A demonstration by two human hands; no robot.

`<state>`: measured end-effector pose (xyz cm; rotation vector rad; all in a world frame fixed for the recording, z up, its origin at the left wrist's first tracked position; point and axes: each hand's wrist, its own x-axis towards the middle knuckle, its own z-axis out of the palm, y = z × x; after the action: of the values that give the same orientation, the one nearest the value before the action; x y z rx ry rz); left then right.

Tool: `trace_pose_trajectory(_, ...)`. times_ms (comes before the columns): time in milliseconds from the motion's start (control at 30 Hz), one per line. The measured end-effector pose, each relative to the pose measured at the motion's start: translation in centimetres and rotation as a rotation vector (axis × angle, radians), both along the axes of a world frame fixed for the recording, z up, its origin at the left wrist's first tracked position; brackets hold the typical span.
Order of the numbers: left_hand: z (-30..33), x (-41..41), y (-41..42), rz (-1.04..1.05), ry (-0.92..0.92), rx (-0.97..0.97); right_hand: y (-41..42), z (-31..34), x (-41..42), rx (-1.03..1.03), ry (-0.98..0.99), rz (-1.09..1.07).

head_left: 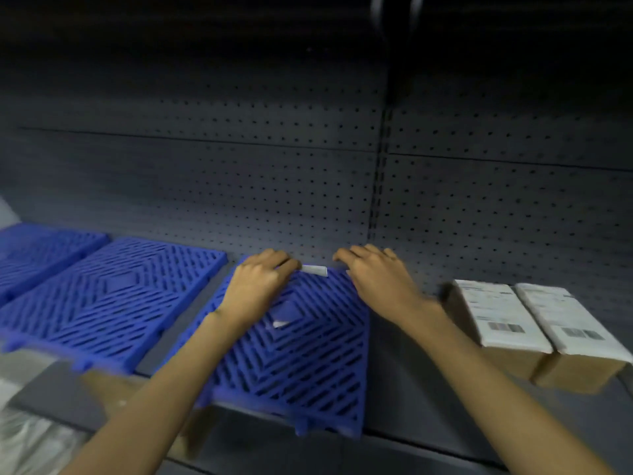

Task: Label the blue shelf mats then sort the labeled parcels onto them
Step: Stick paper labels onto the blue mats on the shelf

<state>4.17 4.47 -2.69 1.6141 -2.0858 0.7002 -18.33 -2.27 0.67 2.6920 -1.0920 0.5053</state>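
I have both hands at the far edge of the rightmost blue mat [294,358], left hand [260,286] and right hand [373,279] fingers pressing down a white label strip [314,270]. I should smooth it flat, end to end (blur hides detail). I count three mats, two parcels [493,317] beside them.

Three blue slotted mats lie flat in a row on the shelf: far-left mat [37,255] at 9 o'clock, middle mat [113,299], right mat [294,354] centre. White label strip [314,270] on the right mat's far edge. Two white-labelled brown parcels [493,317] [568,329] touch side by side at 3 o'clock.
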Motion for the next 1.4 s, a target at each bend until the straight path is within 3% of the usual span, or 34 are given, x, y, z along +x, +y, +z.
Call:
trace_pose_trajectory(400,0.2,15.7,17.9,0.353,0.085,-0.048,10.4,0.3,19.7,0.042,0.029,0.378)
trace_pose_trajectory(933,0.3,36.8,41.3,0.531,0.138,-0.068,31.3,-0.1,46.4,0.055,0.026,0.644)
trace_pose_trajectory(1167,1.3,44.4,43.5,0.582,0.109,-0.094,33.9,-0.2,54.6,0.017,-0.094,0.683)
trace_pose_trajectory(1400,1.7,53.4,39.3,0.523,0.103,-0.137,30.5,-0.1,63.0,-0.072,-0.213,0.619)
